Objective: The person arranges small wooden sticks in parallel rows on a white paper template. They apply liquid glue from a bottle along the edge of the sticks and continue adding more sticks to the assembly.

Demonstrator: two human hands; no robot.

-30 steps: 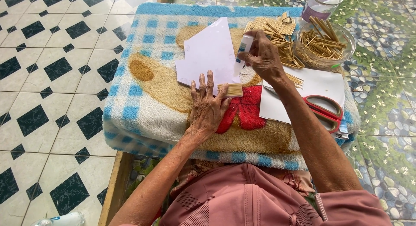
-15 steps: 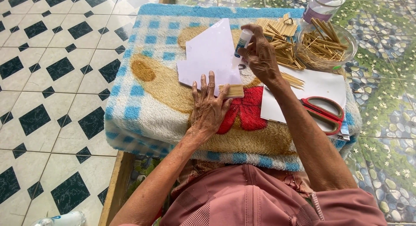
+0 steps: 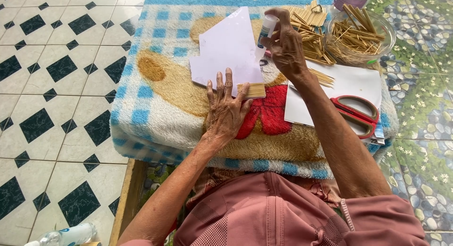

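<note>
— At the centre of the frame, what does the left hand (image 3: pixel 227 108) do?
— Fingers spread flat, pressing the paper (image 3: pixel 230 48) beside 1 stick bundle (image 3: pixel 251 90).
— And the right hand (image 3: pixel 286 47)?
— Upper centre, closed around the glue bottle (image 3: pixel 264 34), nozzle down.

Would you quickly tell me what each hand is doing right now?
Left hand: open, flat, fingers spread on the white paper beside the row of sticks.
Right hand: closed around a small glue bottle, nozzle downward.
</note>
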